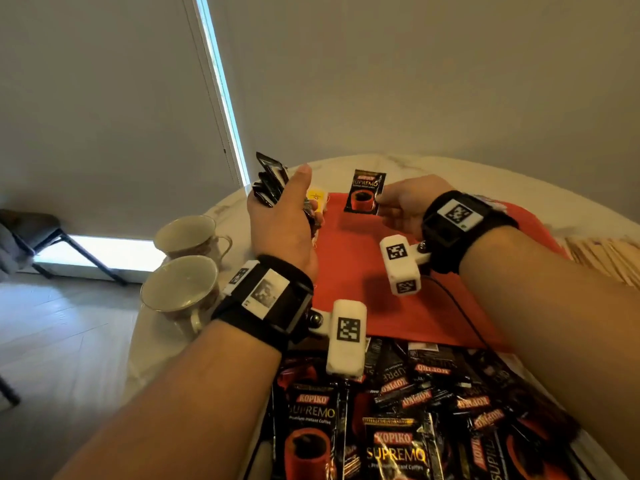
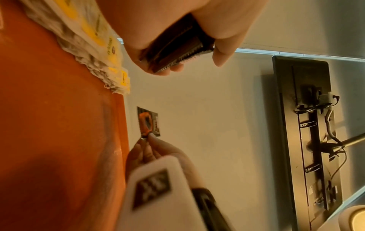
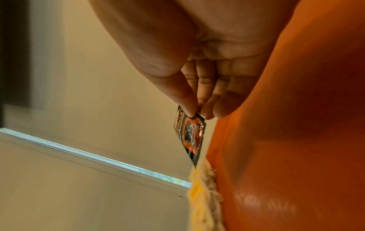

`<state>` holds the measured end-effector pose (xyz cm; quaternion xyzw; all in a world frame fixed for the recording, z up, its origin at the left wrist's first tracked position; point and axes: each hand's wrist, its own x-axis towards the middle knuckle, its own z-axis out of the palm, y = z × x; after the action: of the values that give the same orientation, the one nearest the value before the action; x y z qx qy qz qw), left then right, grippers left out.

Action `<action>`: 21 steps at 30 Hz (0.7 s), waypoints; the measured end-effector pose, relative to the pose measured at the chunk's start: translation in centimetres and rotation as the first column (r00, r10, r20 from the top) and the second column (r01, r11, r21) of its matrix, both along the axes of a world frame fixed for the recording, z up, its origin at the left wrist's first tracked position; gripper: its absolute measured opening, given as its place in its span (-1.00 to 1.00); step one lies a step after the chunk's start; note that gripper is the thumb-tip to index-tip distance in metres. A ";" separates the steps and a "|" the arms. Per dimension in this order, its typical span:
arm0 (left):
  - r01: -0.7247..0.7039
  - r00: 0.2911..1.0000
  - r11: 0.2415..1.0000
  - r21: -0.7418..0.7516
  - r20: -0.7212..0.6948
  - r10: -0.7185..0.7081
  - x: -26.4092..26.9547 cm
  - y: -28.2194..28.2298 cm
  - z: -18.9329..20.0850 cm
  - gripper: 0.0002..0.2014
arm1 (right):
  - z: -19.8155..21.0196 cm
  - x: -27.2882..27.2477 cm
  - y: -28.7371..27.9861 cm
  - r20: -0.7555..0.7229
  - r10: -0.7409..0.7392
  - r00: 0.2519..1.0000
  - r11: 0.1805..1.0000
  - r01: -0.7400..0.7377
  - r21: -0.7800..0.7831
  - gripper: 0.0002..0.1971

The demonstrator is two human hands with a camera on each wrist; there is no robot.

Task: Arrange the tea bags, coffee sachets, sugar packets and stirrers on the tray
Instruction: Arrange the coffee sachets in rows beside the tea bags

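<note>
The right hand (image 1: 401,206) pinches one coffee sachet (image 1: 364,195) above the red tray (image 1: 381,306); the left hand (image 1: 280,220) grips a sachet stack (image 1: 268,185).

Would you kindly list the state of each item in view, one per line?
Left hand: grips a stack of sachets, raised.
Right hand: pinches one sachet by its corner, above the tray's far end.
Tray: red, flat on the table, mostly bare.
Tea bags: in a row along the tray's edge.
Cups: two, upright, empty.
Loose sachets: heaped off the tray.
</note>
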<state>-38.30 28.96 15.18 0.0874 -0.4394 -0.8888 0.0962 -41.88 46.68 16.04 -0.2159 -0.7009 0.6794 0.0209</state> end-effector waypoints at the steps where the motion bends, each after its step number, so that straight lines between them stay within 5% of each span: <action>1: -0.007 1.000 1.000 0.002 0.002 0.007 -0.1 0.0 -0.1 -0.46 | -0.3 -1.0 0.0 0.025 0.001 1.000 0.999 -0.002 0.035 -0.95; 13: -0.012 1.000 0.999 -0.041 0.001 0.012 -0.3 0.2 -0.4 -0.76 | -0.7 -6.5 -1.4 0.164 0.051 0.985 0.960 -0.093 0.262 -0.92; 21: -0.034 0.999 0.993 -0.114 0.029 0.038 -0.1 0.3 0.0 -0.54 | -1.1 -7.3 -1.9 0.188 0.044 0.981 0.959 -0.094 0.267 -0.93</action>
<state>-38.41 29.24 15.16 0.1034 -0.4891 -0.8590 0.1103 -49.19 44.78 14.97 -0.2469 -0.7946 0.5535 -0.0367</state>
